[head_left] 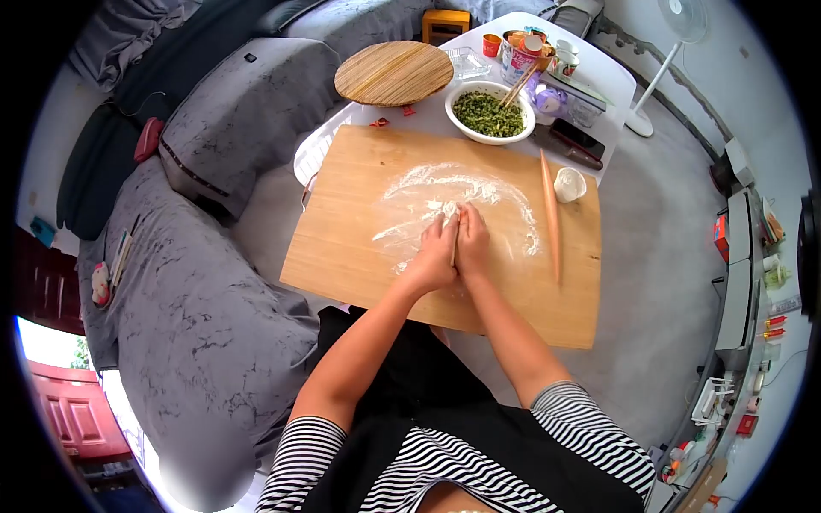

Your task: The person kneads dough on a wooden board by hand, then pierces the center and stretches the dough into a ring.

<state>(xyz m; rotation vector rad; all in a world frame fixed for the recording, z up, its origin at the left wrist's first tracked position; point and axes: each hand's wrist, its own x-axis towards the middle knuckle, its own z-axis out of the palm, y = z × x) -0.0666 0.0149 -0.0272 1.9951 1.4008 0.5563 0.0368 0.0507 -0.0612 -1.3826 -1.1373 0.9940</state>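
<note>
My left hand (435, 255) and my right hand (472, 243) are side by side at the middle of a wooden board (342, 231), their inner edges touching. Their fingers point away from me and are closed together, and whatever lies beneath them is hidden. Just past the fingertips is a small heap of white flour (443, 208). More flour spreads in a wide arc around both hands. To the right, a tapered wooden rolling pin (552, 222) lies lengthwise, with a small white bowl (569, 185) next to its far end.
Beyond the board, a white table (590, 51) carries a bowl of chopped green filling (489, 115) with chopsticks, a round straw-coloured lid (393, 73), a phone (577, 137) and a tub (526, 56). A grey-covered sofa (197, 316) stands left; a white fan (676, 51) stands back right.
</note>
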